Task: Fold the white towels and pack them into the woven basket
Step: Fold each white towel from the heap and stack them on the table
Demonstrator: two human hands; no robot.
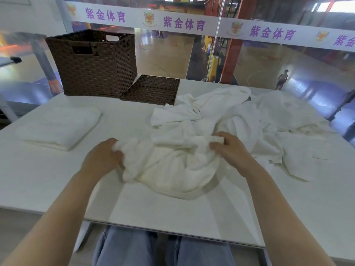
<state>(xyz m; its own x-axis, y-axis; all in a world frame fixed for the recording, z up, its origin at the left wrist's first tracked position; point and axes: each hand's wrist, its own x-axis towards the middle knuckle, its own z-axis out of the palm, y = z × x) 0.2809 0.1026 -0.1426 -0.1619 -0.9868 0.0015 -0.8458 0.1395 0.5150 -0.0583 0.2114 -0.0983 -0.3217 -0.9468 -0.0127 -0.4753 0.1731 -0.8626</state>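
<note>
A crumpled white towel (171,166) lies in front of me on the white table (48,179). My left hand (103,156) grips its left edge and my right hand (228,146) pinches a corner on its right. Behind it spreads a heap of more loose white towels (230,112). One folded white towel (59,125) rests flat at the left. The dark brown woven basket (92,66) stands at the far left of the table, with its flat woven lid (151,90) lying beside it on the right.
The table's near edge runs just above my knees. Past the far edge a glass wall with a white and purple banner looks down on a sports hall where people stand. Another towel (294,162) trails toward the right edge.
</note>
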